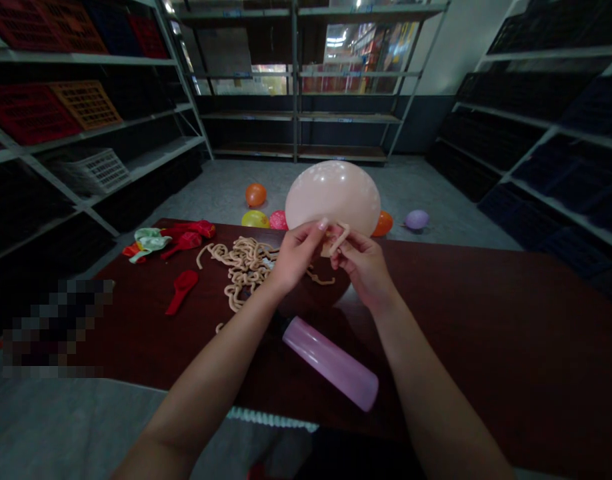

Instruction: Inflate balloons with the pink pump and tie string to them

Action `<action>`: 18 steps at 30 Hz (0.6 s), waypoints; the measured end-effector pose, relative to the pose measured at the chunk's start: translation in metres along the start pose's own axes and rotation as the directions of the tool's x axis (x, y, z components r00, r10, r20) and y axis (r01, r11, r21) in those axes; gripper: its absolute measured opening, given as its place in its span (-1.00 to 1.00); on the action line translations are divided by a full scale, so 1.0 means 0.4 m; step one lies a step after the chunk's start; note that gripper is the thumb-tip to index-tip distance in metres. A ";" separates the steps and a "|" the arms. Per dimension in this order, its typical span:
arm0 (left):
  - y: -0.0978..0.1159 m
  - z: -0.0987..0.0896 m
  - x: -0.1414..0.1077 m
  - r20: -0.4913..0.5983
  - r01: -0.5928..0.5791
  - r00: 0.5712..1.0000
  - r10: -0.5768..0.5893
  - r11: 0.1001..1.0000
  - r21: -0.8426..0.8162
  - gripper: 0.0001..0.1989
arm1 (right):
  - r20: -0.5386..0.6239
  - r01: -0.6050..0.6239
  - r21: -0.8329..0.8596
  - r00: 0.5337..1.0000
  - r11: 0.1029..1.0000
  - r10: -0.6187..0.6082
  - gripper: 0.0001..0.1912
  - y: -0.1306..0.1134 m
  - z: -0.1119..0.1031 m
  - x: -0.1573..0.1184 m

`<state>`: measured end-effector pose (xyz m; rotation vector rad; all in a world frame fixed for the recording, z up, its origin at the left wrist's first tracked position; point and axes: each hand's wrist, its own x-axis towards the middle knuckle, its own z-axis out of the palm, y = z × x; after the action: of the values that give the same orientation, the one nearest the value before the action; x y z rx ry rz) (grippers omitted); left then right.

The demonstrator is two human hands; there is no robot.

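Observation:
A large pale pink inflated balloon (333,193) stands just beyond both hands, its near end between them. My left hand (301,250) is closed with thumb and fingers pinched on the balloon's neck. My right hand (363,263) is closed around a short beige string piece (341,239), which is bent beside the neck. Left of the hands, a tangled pile of beige strings (243,257) lies on the dark red table (486,320). Below the hands a pink cylinder (331,363) lies on its side. The exact finger contact at the neck is partly hidden.
A flat red balloon (183,290) and more uninflated balloons (151,243) lie at the table's left. On the floor beyond are an orange balloon (256,195), a yellow balloon (255,219) and a purple balloon (417,220). Shelves with crates (86,103) line the sides.

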<state>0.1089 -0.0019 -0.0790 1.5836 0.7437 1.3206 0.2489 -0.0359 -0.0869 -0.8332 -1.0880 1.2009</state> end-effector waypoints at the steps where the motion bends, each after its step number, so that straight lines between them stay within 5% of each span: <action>1: -0.002 -0.002 0.001 0.018 -0.045 0.999 0.044 0.998 0.050 -0.55 | -0.007 0.010 0.003 1.000 1.000 -0.010 -0.60 0.001 -0.002 0.002; 6: -0.004 -0.017 0.002 0.203 -0.367 0.929 0.310 0.844 0.392 -0.73 | -0.079 -0.010 -0.011 0.997 1.000 0.009 -0.61 0.007 -0.001 0.004; 9: 0.003 -0.021 -0.003 0.303 -0.478 0.878 0.372 0.730 0.489 -0.69 | -0.124 0.013 -0.024 0.992 1.000 -0.015 -0.63 0.011 0.002 0.004; 18: 0.006 -0.007 -0.018 0.242 -0.387 0.917 0.318 0.558 0.734 -0.80 | -0.195 0.070 -0.100 0.977 0.993 -0.088 -0.68 0.028 0.009 0.007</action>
<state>0.1041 -0.0086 -0.0798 2.5922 1.0668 1.2572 0.2422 -0.0310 -0.0958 -0.9509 -1.0089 0.9842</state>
